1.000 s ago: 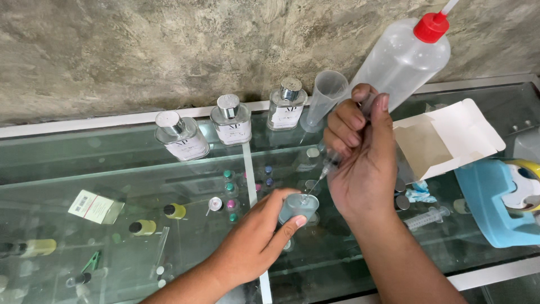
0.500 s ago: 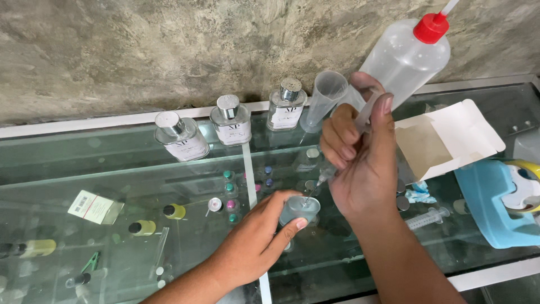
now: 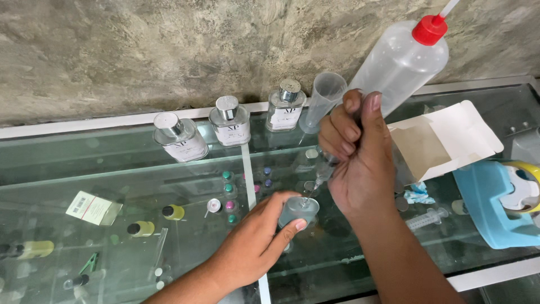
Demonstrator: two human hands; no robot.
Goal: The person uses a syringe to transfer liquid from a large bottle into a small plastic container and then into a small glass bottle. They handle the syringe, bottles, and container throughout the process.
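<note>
My left hand (image 3: 256, 242) grips a small clear glass vial (image 3: 298, 210) and steadies it on the glass counter top (image 3: 140, 186). My right hand (image 3: 357, 155) is closed around a syringe (image 3: 323, 174) whose needle tip points down into the vial's mouth. Most of the syringe barrel is hidden inside my fist. Behind that hand a clear wash bottle with a red cap (image 3: 402, 62) leans against the wall.
Three square perfume bottles (image 3: 230, 121) with silver caps and a clear plastic measuring cylinder (image 3: 323, 98) stand along the rough wall. An open white carton (image 3: 444, 138), a blue tape dispenser (image 3: 500, 202) and a spare syringe (image 3: 426, 218) lie right. Small vials sit under the glass.
My right hand lifted the syringe up from the vial, then lowered it again so the needle tip is back at the vial's mouth. My left hand stayed holding the vial.
</note>
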